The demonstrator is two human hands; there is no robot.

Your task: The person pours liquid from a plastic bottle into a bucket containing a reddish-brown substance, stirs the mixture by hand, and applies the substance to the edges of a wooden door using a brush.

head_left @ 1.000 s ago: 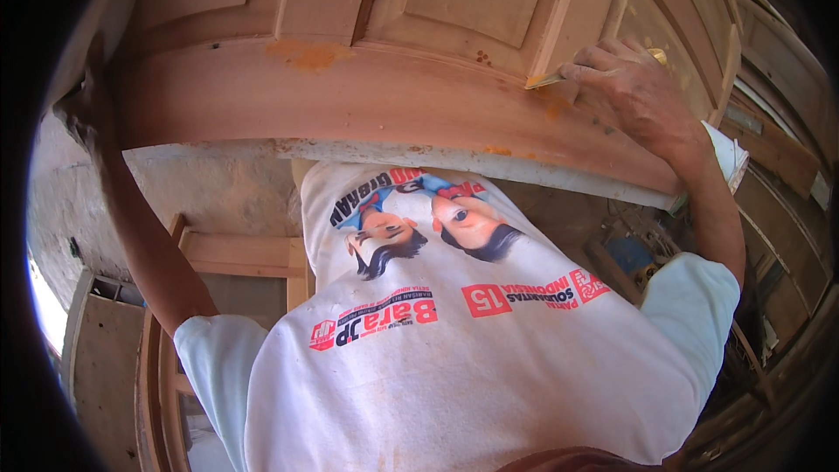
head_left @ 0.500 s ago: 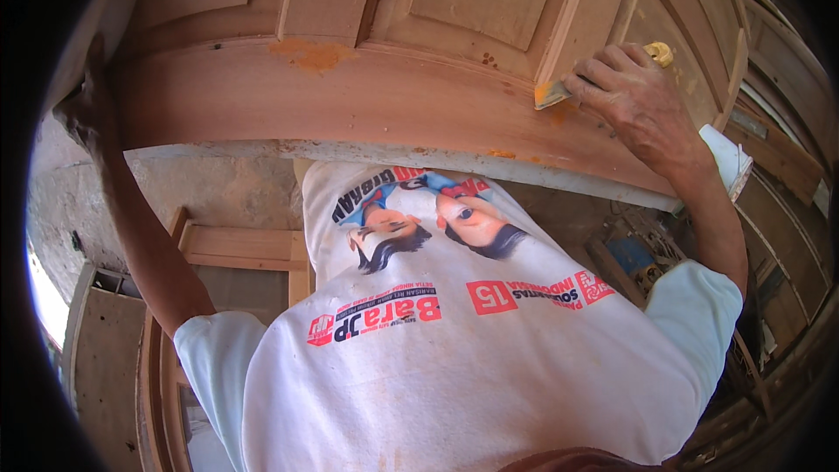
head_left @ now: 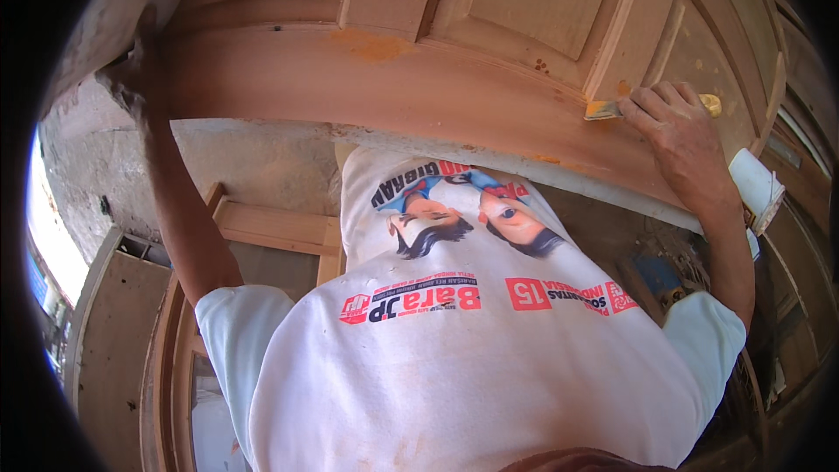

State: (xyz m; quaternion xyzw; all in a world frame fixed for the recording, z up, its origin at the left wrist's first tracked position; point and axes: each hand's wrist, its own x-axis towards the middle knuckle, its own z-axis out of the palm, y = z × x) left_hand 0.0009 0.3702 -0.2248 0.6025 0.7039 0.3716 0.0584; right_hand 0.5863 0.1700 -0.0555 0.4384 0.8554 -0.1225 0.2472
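Note:
A wooden panelled door lies across the top of the head view, with orange filler patches on its wood. My left hand is at the door's left end, fingers curled at its shadowed edge. My right hand grips a putty knife with a yellow handle, its blade carrying orange filler low on the door beside an upright moulding. A white container sits just right of my right wrist.
Below the door at left are a rough grey surface, a wooden frame and a weathered board. Stacked panels stand at the right. A blue object lies among dim clutter behind my printed white shirt.
The whole view has shifted, so door and hands appear further right. My right hand and the knife have moved slightly down on the door. My left hand stays at the edge.

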